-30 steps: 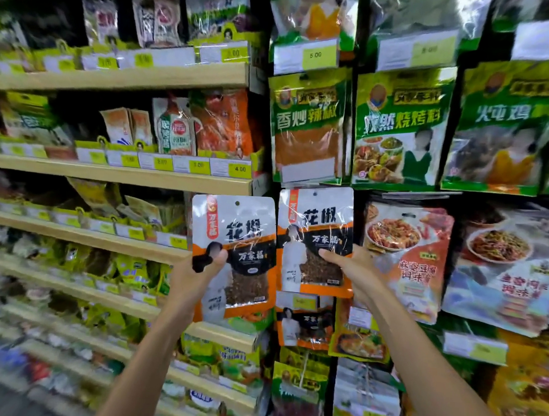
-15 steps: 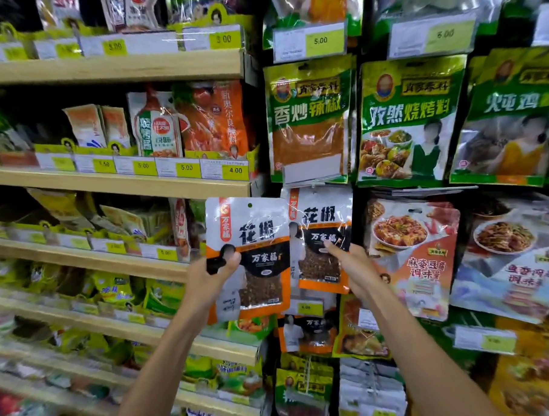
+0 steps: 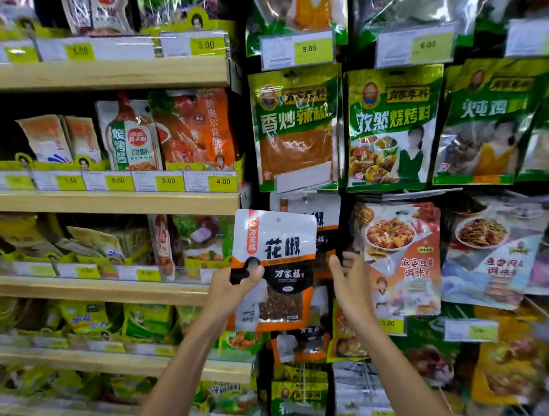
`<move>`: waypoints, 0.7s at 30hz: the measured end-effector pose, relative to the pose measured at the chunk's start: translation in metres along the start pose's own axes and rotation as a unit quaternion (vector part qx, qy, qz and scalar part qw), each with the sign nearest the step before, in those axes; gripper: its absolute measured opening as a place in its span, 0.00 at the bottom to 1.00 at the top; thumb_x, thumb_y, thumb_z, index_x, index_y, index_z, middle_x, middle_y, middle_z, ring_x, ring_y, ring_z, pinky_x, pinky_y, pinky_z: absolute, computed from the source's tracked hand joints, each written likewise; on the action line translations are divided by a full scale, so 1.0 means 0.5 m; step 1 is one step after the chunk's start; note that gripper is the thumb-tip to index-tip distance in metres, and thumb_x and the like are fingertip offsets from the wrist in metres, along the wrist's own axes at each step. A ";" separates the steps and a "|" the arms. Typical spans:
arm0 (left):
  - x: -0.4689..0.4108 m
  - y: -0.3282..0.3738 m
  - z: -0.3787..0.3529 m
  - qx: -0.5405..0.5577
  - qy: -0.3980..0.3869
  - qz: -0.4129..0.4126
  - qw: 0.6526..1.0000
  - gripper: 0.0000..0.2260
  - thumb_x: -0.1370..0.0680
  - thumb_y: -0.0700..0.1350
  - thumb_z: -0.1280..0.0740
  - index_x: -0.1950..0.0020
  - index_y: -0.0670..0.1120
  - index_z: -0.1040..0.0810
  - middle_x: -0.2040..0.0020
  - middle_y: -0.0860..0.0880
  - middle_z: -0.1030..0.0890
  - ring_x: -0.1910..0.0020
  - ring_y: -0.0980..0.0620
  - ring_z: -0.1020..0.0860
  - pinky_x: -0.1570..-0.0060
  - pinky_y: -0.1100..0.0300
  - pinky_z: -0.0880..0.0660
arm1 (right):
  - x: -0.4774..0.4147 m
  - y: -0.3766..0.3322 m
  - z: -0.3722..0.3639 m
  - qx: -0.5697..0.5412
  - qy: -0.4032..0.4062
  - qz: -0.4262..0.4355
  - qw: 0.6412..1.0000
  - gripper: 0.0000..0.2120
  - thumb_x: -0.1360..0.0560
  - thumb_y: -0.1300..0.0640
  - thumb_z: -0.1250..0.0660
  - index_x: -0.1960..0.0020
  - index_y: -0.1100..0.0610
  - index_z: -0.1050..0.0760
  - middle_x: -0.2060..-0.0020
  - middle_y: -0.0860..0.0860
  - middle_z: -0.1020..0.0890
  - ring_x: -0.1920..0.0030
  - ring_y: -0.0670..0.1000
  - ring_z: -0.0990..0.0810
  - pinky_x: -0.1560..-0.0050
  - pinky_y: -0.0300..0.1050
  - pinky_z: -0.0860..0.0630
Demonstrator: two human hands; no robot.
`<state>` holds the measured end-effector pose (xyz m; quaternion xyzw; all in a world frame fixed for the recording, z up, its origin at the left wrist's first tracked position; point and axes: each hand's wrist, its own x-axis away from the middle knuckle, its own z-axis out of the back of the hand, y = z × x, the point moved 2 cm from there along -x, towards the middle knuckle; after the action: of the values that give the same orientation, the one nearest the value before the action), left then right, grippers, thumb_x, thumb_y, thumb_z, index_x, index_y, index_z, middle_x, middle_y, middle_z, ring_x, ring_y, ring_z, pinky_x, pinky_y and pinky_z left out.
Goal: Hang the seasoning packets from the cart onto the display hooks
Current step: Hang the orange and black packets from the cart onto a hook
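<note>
My left hand (image 3: 232,289) is clamped on a seasoning packet (image 3: 273,267), thumb pressed flat on its front near the lower left corner, the other fingers hidden behind it. The packet stands upright above my knuckles, white at the top, black and orange below, with a small hole near its top edge. My right hand (image 3: 351,283) is raised just to the right of that packet, fingers loosely curled and spread, gripping nothing; whether the fingertips touch anything behind them I cannot tell. Between my two hands, behind the held packet, a matching hanging packet (image 3: 323,238) shows at its right edge. Past my right fingers hangs an orange tofu-sauce packet (image 3: 400,260). Above both hands hang green packets (image 3: 295,127) under yellow price tags (image 3: 308,49). Left of my left hand run wooden shelves (image 3: 110,202) with more packets.
</note>
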<state>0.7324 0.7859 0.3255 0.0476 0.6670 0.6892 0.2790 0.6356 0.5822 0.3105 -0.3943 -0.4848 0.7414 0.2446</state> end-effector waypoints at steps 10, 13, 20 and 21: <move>-0.009 0.069 -0.070 -0.044 -0.045 -0.081 0.995 0.09 0.25 0.50 0.31 0.65 0.52 0.25 0.72 0.61 0.23 0.69 0.63 0.24 0.70 0.72 0.32 | 0.026 -0.036 0.029 -0.224 -0.123 -0.057 0.965 0.19 0.29 0.44 0.32 0.49 0.59 0.20 0.53 0.52 0.14 0.49 0.49 0.16 0.49 0.42 0.22; -0.023 0.099 -0.022 -0.170 0.127 -0.225 0.951 0.03 0.22 0.46 0.33 0.52 0.49 0.21 0.56 0.56 0.18 0.54 0.56 0.20 0.55 0.70 0.26 | 0.022 -0.023 0.036 -0.208 -0.108 -0.052 0.971 0.18 0.30 0.44 0.33 0.50 0.58 0.20 0.56 0.50 0.14 0.53 0.46 0.16 0.57 0.35 0.22; -0.125 0.126 0.047 -0.484 0.282 -0.447 0.697 0.14 0.20 0.40 0.38 0.36 0.37 0.26 0.39 0.37 0.23 0.38 0.42 0.30 0.35 0.50 0.35 | -0.002 -0.022 0.037 -0.157 -0.089 -0.025 0.983 0.15 0.25 0.47 0.34 0.51 0.60 0.21 0.55 0.57 0.16 0.52 0.53 0.17 0.49 0.47 0.22; -0.136 0.117 0.051 -0.497 0.274 -0.449 0.691 0.14 0.19 0.41 0.39 0.35 0.36 0.27 0.38 0.37 0.24 0.38 0.42 0.31 0.35 0.49 0.35 | -0.007 -0.024 0.036 -0.152 -0.089 -0.020 0.984 0.16 0.24 0.47 0.34 0.51 0.61 0.21 0.55 0.58 0.16 0.51 0.55 0.17 0.48 0.49 0.22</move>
<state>0.7818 0.7811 0.4045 -0.5938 0.2161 0.6950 0.3431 0.6228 0.5750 0.3266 -0.3498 -0.6191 0.6864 0.1525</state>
